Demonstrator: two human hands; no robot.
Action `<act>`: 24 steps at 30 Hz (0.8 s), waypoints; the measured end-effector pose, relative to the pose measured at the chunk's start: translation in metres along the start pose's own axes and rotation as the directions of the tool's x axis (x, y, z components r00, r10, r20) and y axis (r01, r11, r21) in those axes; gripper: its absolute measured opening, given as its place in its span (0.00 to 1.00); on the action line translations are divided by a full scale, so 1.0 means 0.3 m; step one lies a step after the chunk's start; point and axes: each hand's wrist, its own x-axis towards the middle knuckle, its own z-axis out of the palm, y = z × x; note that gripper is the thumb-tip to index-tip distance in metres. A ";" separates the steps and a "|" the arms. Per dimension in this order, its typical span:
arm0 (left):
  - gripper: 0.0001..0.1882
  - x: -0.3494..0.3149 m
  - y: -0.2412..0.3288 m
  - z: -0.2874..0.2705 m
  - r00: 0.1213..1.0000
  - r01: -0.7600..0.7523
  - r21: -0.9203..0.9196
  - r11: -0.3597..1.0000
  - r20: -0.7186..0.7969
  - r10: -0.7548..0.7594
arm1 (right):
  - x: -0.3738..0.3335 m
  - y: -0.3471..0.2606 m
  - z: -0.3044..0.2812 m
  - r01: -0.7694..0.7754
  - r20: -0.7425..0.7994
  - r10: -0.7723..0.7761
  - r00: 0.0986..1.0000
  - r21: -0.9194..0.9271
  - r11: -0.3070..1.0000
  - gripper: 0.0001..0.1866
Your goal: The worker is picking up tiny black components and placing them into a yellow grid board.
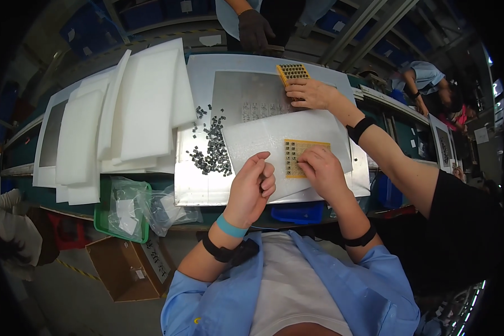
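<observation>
A yellow circuit board panel lies on a white foam sheet, with small black square parts along its left columns. The fingertips of my right hand are pinched together at the middle of the panel; whatever they hold is hidden. My left hand hovers left of the panel, its fingers curled in toward the palm, and I cannot make out what is inside. To the left of the foam sheet lies a loose heap of small black parts.
A co-worker's hand reaches in from the right onto a second yellow panel full of black parts. White foam sheets are stacked at the left. Below the table edge are a green bin, a blue tray and a cardboard box.
</observation>
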 end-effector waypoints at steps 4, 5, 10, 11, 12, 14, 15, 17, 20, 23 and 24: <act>0.08 0.033 0.003 -0.038 0.998 -0.043 0.047 0.998 0.040 0.041 | 0.012 -0.031 0.039 0.024 0.040 -0.022 0.999 -0.040 0.999 0.05; 0.08 0.037 0.004 -0.050 0.998 -0.042 0.044 0.998 0.041 0.040 | 0.014 -0.036 0.046 0.026 0.043 -0.024 0.999 -0.052 0.998 0.05; 0.08 0.051 0.007 -0.084 0.997 -0.058 0.072 0.996 0.055 0.054 | 0.029 -0.051 0.064 0.016 0.053 -0.012 0.999 -0.058 0.998 0.06; 0.08 0.054 0.007 -0.087 0.996 -0.058 0.078 0.995 0.065 0.053 | 0.030 -0.050 0.068 0.014 0.054 -0.011 0.998 -0.060 0.998 0.06; 0.08 0.056 0.007 -0.089 0.996 -0.059 0.084 0.995 0.075 0.053 | 0.029 -0.047 0.073 0.022 0.053 -0.019 0.998 -0.062 0.998 0.06; 0.08 0.057 0.004 -0.095 0.996 -0.058 0.085 0.995 0.078 0.051 | 0.029 -0.042 0.081 0.039 0.049 -0.035 0.998 -0.064 0.997 0.06; 0.08 0.057 0.003 -0.097 0.996 -0.057 0.088 0.995 0.080 0.050 | 0.029 -0.042 0.080 0.037 0.048 -0.034 0.998 -0.066 0.997 0.06; 0.08 0.056 0.002 -0.096 0.995 -0.055 0.091 0.994 0.083 0.048 | 0.031 -0.040 0.079 0.039 0.063 -0.035 0.997 -0.067 0.997 0.05; 0.08 0.055 0.004 -0.090 0.996 -0.053 0.090 0.994 0.076 0.047 | 0.028 -0.036 0.078 0.052 0.053 -0.048 0.997 -0.078 0.996 0.05; 0.08 0.051 0.000 -0.081 0.995 -0.060 0.097 0.994 0.082 0.052 | 0.020 -0.027 0.077 0.078 0.020 -0.076 0.997 -0.096 0.992 0.06; 0.08 0.049 -0.002 -0.078 0.995 -0.063 0.100 0.993 0.084 0.055 | 0.018 -0.024 0.075 0.086 0.015 -0.084 0.996 -0.105 0.991 0.06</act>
